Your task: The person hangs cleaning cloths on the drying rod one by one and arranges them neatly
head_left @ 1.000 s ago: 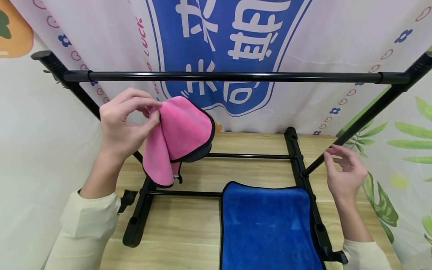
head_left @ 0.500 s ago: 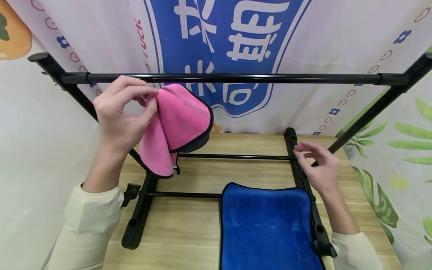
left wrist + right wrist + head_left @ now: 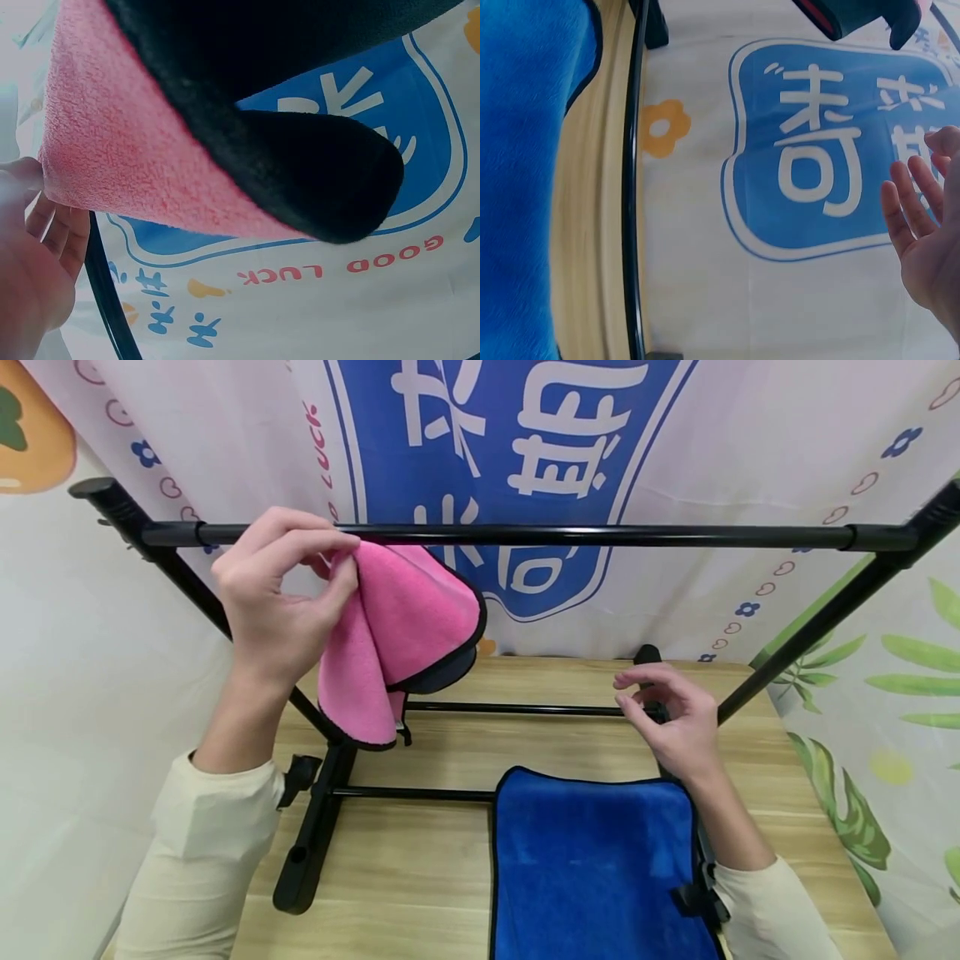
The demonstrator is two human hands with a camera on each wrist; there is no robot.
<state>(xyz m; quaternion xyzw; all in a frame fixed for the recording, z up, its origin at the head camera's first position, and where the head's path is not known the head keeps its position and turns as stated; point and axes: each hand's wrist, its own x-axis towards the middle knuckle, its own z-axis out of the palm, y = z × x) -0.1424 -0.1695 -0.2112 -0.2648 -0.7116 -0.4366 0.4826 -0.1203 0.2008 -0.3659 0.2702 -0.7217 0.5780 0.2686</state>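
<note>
My left hand (image 3: 281, 589) pinches a pink towel (image 3: 420, 614) with black edging between thumb and fingers. The towel hangs in loose folds just below the rack's top bar (image 3: 525, 535), and a dark underside shows at its lower edge. In the left wrist view the same pink towel (image 3: 127, 142) fills much of the picture, with the left hand (image 3: 37, 255) at its corner. My right hand (image 3: 671, 718) hovers over the rack's right side, fingers loosely bent and holding nothing. In the right wrist view the right hand (image 3: 930, 225) is partly cut off by the frame's edge.
A blue towel (image 3: 592, 868) with black edging hangs over the rack's lower front bar (image 3: 412, 793). The black rack's left foot (image 3: 307, 852) stands on a wooden table (image 3: 375, 877). Behind is a printed white curtain (image 3: 712, 460) with a blue emblem.
My left hand has risen with the pink towel to the height of the top bar. My right hand has moved left, away from the right upright, toward the middle.
</note>
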